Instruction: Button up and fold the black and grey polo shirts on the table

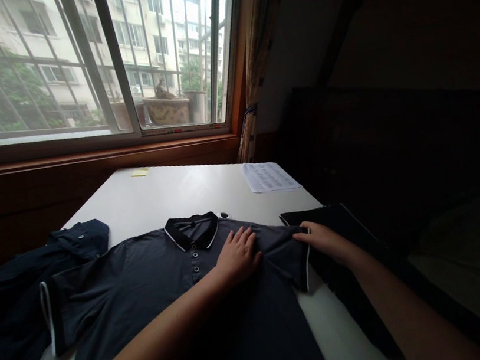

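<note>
A dark grey polo shirt (158, 298) lies spread face up on the white table (170, 193), its black collar with white trim at the far end. Flat on the shirt's chest, just right of the buttons, rests my left hand (238, 255), fingers stretched out. My right hand (317, 237) grips the upper edge of the right-side sleeve at its white-trimmed cuff, the thumb hidden from view. The other sleeve points out to the left, lying loose.
A dark navy garment (36, 292) is bunched at the left. Dark folded cloth (339, 219) lies at the right edge, under my right arm. Printed sheets (270, 177) and a yellow sticky note pad (139, 172) are at the back, below a barred window (125, 59).
</note>
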Available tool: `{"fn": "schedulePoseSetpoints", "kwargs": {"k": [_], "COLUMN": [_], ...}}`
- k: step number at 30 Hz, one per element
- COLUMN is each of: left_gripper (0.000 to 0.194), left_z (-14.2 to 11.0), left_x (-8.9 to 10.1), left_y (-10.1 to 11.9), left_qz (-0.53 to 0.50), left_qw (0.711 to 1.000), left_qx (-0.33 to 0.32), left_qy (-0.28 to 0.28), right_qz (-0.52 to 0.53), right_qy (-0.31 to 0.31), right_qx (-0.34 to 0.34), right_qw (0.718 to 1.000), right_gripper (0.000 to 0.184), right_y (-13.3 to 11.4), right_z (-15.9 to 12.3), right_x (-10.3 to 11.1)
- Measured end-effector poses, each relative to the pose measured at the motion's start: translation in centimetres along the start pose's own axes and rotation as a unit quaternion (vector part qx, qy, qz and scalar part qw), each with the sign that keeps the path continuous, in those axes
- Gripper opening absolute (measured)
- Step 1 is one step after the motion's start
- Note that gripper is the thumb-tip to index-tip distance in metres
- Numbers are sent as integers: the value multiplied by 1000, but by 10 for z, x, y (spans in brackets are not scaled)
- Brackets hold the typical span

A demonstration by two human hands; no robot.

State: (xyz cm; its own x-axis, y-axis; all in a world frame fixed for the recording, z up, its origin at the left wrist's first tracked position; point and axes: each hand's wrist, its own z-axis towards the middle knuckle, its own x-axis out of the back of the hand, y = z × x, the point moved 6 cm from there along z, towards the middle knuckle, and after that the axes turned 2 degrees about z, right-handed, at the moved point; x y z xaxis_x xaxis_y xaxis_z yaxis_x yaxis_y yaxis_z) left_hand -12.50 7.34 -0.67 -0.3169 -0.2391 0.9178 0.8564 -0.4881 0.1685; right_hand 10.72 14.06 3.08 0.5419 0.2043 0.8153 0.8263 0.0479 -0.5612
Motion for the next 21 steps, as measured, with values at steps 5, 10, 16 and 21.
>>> {"fn": "schedulePoseSetpoints", "kwargs": {"k": [5, 10, 16, 21], "left_gripper": [23, 26, 25, 23], "left_z": [-15, -33, -24, -16], "left_x": [25, 29, 28, 33], "left_y": [37, 76, 69, 45], "left_qz": [2, -25, -114, -102], "left_qw": [992, 970, 945, 960], "left_qx": [-125, -237, -302, -253], "left_qy": [-21, -45, -46, -67], "right_qz": [100, 132, 57, 38], "right_qy": [18, 61, 151, 171], "right_qx": [-38, -48, 15, 27], "right_qw": [994, 988, 987, 984], "right_gripper": [17, 24, 23, 21], "right_y": [1, -1, -24, -35], "right_z": [-6, -8, -18, -21], "right_x": [-9, -8, 5, 6]}}
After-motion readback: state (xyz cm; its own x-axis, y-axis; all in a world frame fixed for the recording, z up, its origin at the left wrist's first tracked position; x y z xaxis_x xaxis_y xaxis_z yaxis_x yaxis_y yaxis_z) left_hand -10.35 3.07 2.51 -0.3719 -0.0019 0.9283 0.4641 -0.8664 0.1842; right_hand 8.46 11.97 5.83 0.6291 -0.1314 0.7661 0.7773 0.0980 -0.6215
